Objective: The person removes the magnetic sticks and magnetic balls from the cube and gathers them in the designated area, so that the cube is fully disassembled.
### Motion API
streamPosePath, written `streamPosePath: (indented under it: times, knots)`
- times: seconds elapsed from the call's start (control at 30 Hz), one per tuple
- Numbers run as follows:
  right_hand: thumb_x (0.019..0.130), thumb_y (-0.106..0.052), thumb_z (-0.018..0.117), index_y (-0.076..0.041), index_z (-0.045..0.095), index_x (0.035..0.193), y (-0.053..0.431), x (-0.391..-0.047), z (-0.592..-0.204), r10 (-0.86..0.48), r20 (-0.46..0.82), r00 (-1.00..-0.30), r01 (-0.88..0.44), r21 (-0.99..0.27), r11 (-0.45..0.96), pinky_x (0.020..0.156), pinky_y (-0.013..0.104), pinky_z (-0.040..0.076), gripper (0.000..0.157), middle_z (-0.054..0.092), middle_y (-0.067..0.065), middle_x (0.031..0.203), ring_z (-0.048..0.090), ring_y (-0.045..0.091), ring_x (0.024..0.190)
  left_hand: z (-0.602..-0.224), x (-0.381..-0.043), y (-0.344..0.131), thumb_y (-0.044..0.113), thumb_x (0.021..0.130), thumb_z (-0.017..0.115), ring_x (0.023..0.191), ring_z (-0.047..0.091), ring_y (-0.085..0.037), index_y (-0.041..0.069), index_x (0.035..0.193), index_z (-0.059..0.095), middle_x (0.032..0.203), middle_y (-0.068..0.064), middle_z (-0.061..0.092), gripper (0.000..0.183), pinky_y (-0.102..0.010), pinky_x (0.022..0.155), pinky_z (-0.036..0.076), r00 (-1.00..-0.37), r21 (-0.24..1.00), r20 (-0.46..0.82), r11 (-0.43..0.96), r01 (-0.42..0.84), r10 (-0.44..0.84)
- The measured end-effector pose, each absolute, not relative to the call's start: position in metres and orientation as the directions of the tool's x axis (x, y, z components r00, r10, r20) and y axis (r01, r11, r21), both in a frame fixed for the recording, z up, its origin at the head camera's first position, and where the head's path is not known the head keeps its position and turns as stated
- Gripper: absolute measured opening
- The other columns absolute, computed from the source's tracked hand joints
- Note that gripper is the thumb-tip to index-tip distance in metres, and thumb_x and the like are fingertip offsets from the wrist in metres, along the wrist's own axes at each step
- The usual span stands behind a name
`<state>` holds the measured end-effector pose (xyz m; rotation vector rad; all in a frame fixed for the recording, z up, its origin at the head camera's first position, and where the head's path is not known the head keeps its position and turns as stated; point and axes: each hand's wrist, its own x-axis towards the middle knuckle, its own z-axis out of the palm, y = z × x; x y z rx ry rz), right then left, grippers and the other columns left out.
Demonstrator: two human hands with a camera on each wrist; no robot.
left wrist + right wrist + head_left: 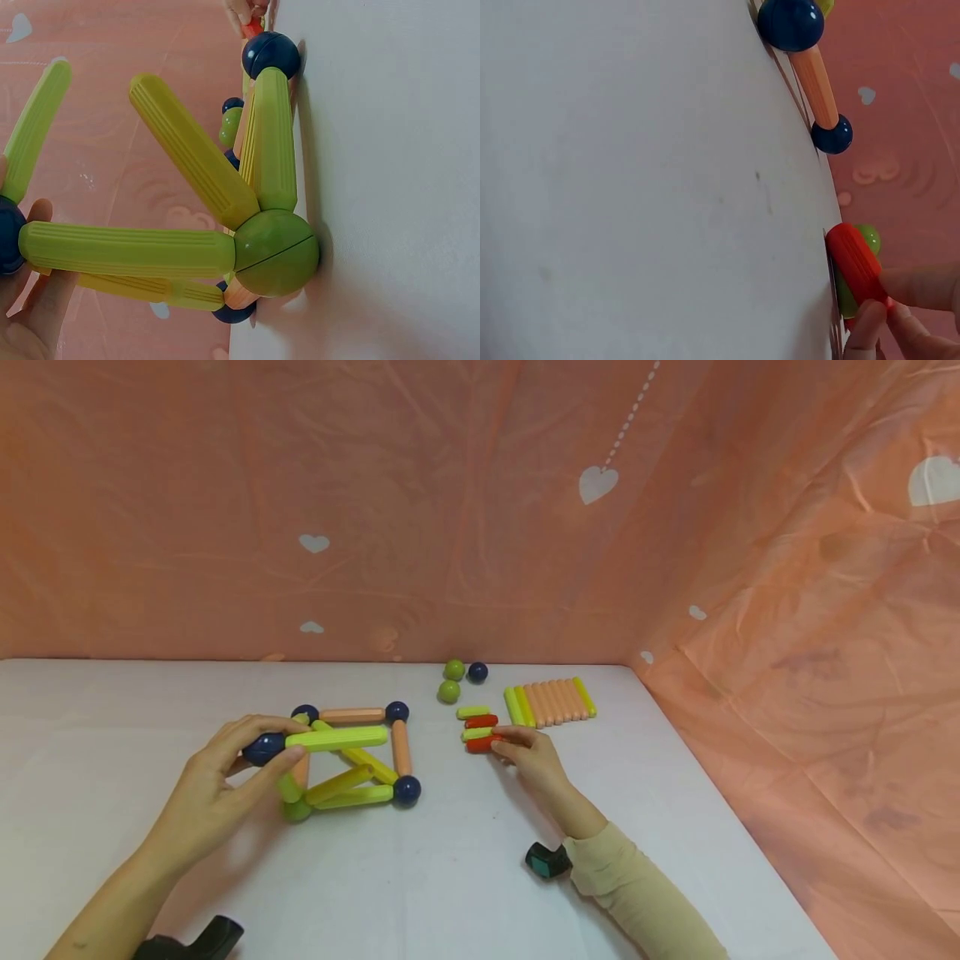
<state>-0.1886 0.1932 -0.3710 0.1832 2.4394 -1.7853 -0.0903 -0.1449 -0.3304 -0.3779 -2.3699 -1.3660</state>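
Observation:
My left hand point(213, 785) grips a navy blue ball point(264, 749) raised over the left side of a rod-and-ball frame. From that ball a light green rod point(337, 739) sticks out to the right. In the left wrist view another green rod point(135, 249) links the ball down to a green ball point(277, 253) at the frame's near corner. A yellow rod point(191, 150) slants up from this corner with its far end free. My right hand point(536, 764) pinches the end of a short red rod point(855, 259), nearest in a row of short red and green rods.
The frame's base has blue corner balls point(407, 791) and peach rods point(402, 747) on the white table point(465, 877). Behind the short rods stand loose green balls point(449, 692) and a blue ball point(477, 672). Longer peach rods point(558, 702) and yellow-green ones lie side by side at right.

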Motion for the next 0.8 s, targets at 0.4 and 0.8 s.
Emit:
streamPosePath:
  times: [0.4, 0.8]
  knots:
    - [0.091, -0.009, 0.062, 0.003, 0.064, 0.116, 0.180, -0.182, -0.357, -0.027, -0.094, -0.995, 0.083, -0.959, 0.269, 0.076, 0.026, 0.055, 0.028, 0.063, 0.018, 0.117, 0.064, 0.014, 0.081, -0.330, -0.089, -0.145, 0.012, 0.091, 0.066, 0.109, 0.044, 0.006, 0.018, 0.116, 0.063, 0.113, 0.016, 0.053, 0.026, 0.000, 0.085, 0.035, -0.898, 0.772, 0.439, 0.494, 0.399, 0.038]
    - [0.092, -0.013, 0.063, 0.001, 0.064, 0.117, 0.132, -0.166, -0.329, -0.253, 0.023, -0.967, -0.047, -0.995, 0.090, 0.082, 0.031, 0.054, 0.029, 0.067, 0.014, 0.108, 0.066, 0.010, 0.086, -0.328, -0.088, -0.143, 0.013, 0.092, 0.065, 0.108, 0.043, 0.005, 0.017, 0.117, 0.064, 0.113, 0.014, 0.054, 0.026, 0.000, 0.084, 0.035, -0.899, 0.770, 0.437, 0.501, 0.396, 0.038]
